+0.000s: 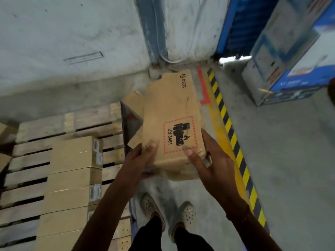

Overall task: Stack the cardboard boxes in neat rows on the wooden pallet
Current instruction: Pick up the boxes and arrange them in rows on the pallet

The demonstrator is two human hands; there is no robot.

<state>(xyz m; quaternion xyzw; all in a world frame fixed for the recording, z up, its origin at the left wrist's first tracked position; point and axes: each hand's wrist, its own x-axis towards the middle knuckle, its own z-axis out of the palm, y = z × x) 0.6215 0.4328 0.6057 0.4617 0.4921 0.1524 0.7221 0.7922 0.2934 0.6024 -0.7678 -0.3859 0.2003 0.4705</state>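
box held over the floor, just right of the pallet. left hand and right hand grip its near corners, thumbs on top. looks light, stiff, one flap loose; better held at the sides.

Both arms reach forward and down. Left hand grips the near left corner of the cardboard box, thumb on top; right hand clasps its near right corner, fingers spread.

Wooden pallet on concrete floor, apparently four cardboard boxes rowed on it
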